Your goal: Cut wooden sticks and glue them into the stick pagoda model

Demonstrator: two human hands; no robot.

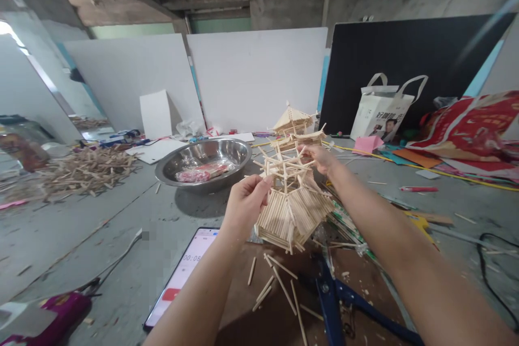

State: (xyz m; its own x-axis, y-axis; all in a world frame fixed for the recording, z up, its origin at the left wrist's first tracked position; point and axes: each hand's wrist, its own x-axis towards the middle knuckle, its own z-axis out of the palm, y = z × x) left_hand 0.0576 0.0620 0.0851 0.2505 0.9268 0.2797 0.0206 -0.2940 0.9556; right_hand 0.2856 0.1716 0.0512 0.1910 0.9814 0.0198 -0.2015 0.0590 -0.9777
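A model pagoda tier made of thin wooden sticks (290, 211) is held in front of me, its sloping stick roof below and an open frame of crossed sticks above. My left hand (247, 200) is closed, thumb and forefinger pinching the frame's left side. On the far right side of the frame, my right hand (318, 159) is closed on the sticks, its fingertips partly hidden. Just behind stands another stick-built piece with a peaked roof (292, 119). Loose sticks (284, 286) and blue-handled cutters (330, 300) lie below on a brown board (247, 324).
A steel basin (170, 178) holding plastic-wrapped packs sits left of the model. A phone showing a timer (190, 265) lies beside my left forearm. Piled sticks (87, 170) are at far left, a purple tool (60, 316) at near left. A white bag (377, 113) stands back right.
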